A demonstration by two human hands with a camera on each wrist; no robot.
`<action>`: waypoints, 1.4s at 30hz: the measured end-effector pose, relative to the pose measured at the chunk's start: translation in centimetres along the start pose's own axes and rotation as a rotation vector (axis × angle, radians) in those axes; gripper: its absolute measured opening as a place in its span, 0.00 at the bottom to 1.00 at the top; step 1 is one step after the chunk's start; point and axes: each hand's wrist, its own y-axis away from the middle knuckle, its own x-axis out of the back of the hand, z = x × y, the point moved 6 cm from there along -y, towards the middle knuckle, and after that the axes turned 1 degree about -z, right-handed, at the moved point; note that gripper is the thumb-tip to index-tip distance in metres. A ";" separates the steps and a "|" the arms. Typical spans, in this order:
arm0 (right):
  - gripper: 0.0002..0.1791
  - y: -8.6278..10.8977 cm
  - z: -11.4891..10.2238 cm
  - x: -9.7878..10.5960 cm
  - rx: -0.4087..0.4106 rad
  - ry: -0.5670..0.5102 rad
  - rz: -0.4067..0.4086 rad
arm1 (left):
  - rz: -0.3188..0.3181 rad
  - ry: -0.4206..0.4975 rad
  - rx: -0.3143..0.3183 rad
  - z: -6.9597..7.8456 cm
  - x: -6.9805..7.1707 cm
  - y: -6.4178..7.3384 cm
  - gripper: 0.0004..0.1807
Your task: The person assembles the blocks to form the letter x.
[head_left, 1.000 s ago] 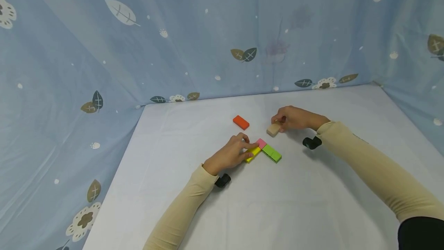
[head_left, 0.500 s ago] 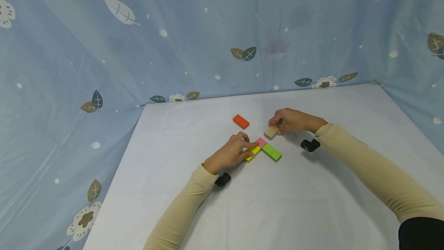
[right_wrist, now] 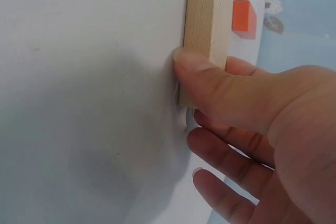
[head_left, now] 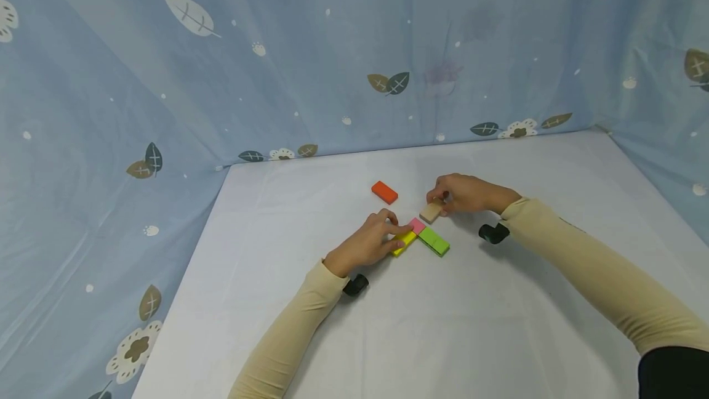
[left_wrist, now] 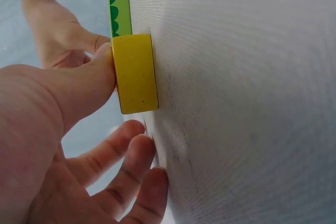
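In the head view my left hand (head_left: 368, 242) rests on a yellow block (head_left: 404, 243), its index finger reaching to a small pink block (head_left: 417, 226). From the left wrist, the thumb (left_wrist: 89, 85) lies at the upper edge of the yellow block (left_wrist: 135, 74), and the other fingers hang loose. A green block (head_left: 434, 241) lies against the pink one, at an angle to the yellow. My right hand (head_left: 468, 193) pinches a plain wooden block (head_left: 431, 211) between thumb and fingers, just beyond the pink block. The wooden block (right_wrist: 202, 24) is long and low over the tabletop.
An orange-red block (head_left: 384, 192) lies farther back, left of the wooden one. Everything sits on a white-covered table (head_left: 310, 202). A blue curtain (head_left: 310, 66) with a leaf print hangs behind it and at the sides.
My right hand has brought the wooden block a little left and toward me, closer to the pink block. The left hand and the coloured blocks stay in place.
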 end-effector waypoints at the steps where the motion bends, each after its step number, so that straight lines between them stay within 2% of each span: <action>1: 0.17 0.0 0.0 0.0 -0.005 0.003 0.001 | 0.000 -0.002 -0.001 0.0 0.0 0.0 0.24; 12: 0.18 -0.1 -0.1 -0.3 -0.030 0.020 -0.014 | 0.002 -0.010 -0.019 -0.2 -0.1 0.0 0.24; 28: 0.17 -0.2 -0.7 -0.7 -0.003 0.025 -0.021 | 0.003 -0.012 -0.005 -0.2 -0.1 0.0 0.23; 42: 0.17 -0.3 -1.0 -0.6 0.009 0.036 -0.025 | 0.009 0.006 -0.018 -0.3 -0.2 -0.1 0.24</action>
